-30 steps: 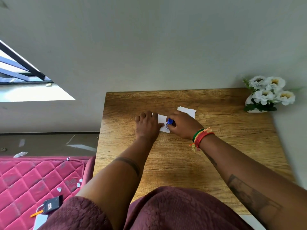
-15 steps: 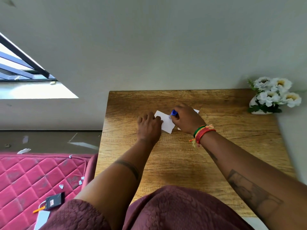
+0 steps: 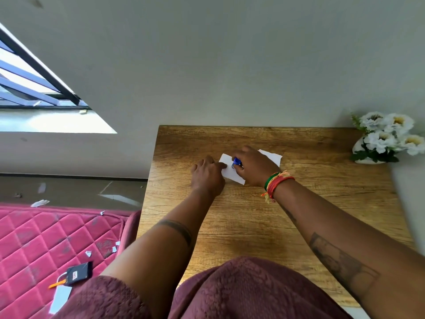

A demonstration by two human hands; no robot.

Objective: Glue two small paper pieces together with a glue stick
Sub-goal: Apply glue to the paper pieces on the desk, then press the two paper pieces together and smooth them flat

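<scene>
A small white paper piece (image 3: 228, 171) lies flat on the wooden table (image 3: 253, 226). My left hand (image 3: 207, 176) presses its left edge down with the fingertips. My right hand (image 3: 253, 168) grips a blue glue stick (image 3: 236, 162), tip down on the paper near its middle. A second white paper piece (image 3: 272, 157) lies just behind my right hand, partly hidden by it.
A white vase of white flowers (image 3: 386, 141) stands at the table's far right corner against the wall. Left of the table is a pink quilted mattress (image 3: 46, 238) with paper scraps and a black tag (image 3: 77, 272) on it.
The glue stick in my right hand has slid back and forth over the paper, now nearer its middle. My left hand has kept holding the paper's left edge.
</scene>
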